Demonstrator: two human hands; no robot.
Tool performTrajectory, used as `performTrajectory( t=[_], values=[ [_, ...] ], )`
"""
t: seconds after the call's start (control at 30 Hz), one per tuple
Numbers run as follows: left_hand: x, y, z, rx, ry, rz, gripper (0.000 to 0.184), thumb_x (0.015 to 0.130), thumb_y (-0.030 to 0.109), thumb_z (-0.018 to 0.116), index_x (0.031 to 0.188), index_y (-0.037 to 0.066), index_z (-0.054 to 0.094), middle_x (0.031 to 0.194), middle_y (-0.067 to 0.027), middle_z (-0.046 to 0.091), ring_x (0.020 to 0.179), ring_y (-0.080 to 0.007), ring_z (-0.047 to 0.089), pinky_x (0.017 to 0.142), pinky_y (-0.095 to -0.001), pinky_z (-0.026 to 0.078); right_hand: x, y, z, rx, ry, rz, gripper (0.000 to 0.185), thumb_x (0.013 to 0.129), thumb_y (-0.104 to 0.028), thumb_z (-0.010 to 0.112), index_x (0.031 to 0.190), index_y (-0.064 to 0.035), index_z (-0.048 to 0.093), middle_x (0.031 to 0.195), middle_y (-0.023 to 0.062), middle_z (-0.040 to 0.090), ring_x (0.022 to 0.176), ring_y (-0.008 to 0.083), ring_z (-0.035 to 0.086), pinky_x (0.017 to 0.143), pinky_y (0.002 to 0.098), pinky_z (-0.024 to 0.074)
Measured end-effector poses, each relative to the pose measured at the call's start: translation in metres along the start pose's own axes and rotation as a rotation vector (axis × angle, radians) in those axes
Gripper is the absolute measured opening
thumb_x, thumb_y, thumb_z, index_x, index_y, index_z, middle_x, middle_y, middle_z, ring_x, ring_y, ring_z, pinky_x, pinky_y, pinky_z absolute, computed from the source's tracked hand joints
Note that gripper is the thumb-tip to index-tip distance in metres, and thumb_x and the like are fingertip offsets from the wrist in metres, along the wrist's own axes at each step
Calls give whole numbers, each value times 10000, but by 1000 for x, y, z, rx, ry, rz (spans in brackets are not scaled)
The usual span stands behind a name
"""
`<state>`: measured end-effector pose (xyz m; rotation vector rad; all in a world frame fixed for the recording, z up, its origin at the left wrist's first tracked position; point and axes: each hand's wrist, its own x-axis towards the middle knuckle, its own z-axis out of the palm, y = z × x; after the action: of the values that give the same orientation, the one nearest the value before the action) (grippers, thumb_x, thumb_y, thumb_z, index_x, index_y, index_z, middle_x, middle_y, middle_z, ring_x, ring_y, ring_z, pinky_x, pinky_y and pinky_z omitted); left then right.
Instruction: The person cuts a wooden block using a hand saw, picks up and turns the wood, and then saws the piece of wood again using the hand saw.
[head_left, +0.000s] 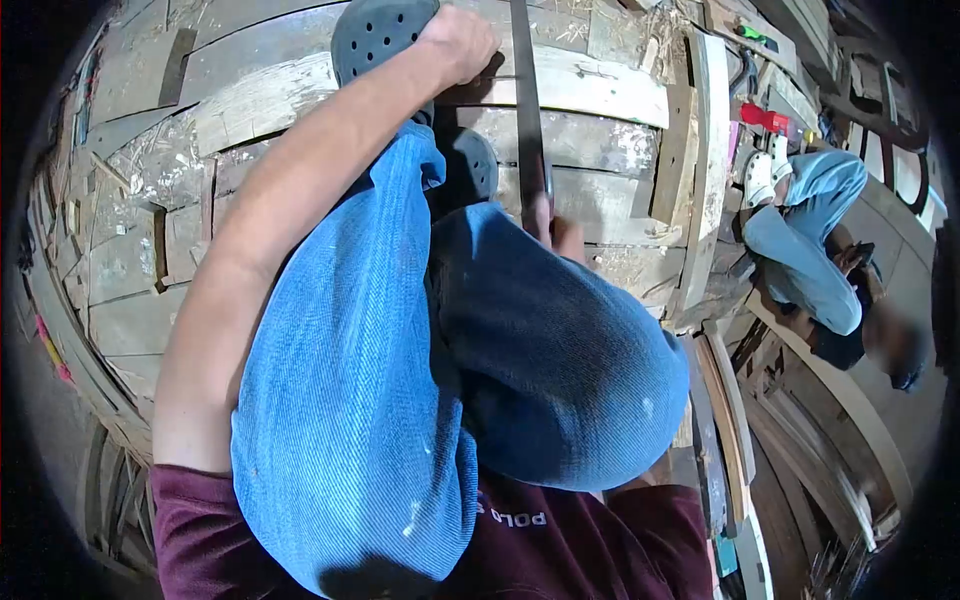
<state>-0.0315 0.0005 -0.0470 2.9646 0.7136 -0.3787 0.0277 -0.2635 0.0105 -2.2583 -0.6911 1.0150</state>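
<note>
Scrappy plank floor point(590, 200), knees-up setup
Right hand point(566, 241) grips the dark strip point(528, 100), probably for steadiness; left hand point(465, 45) curls beside a clog point(375, 45), can't tell if gripping.

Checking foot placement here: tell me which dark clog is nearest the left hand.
The upper clog, right beside the left hand; the other clog sits lower in the picture, farther away.

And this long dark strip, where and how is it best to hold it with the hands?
I would grip the long dark strip at its near end, by the right knee, coming from the right: it is narrow and points away from the body, so this end seems easiest to reach.
</note>
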Motion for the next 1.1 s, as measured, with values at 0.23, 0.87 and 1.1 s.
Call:
performTrajectory(
  t=[0.23,0.87,1.1],
  values=[
    [-5,1,-6,-48,14,4,125,740,139,591,794,75,685,840,-124,677,812,-251,670,675,-354,541,-18,12,-1,-59,42,47,600,937,-398,452,579,76,534,465,163,488,425,202,483,436,399,343],
    [-4,0,-7,-13,-75,27,278,693,314,711,848,85,683,859,-90,681,817,-238,665,695,-339,535,-23,-10,2,-58,109,131,568,923,-459,467,688,53,547,551,98,515,502,165,466,479,351,369],
    [-5,0,-12,-64,-98,7,177,708,199,662,848,92,688,861,-104,681,822,-251,665,693,-353,537,-7,-18,-5,-30,75,46,579,938,-387,472,608,85,533,473,139,479,435,174,422,435,385,333]
  ],
)
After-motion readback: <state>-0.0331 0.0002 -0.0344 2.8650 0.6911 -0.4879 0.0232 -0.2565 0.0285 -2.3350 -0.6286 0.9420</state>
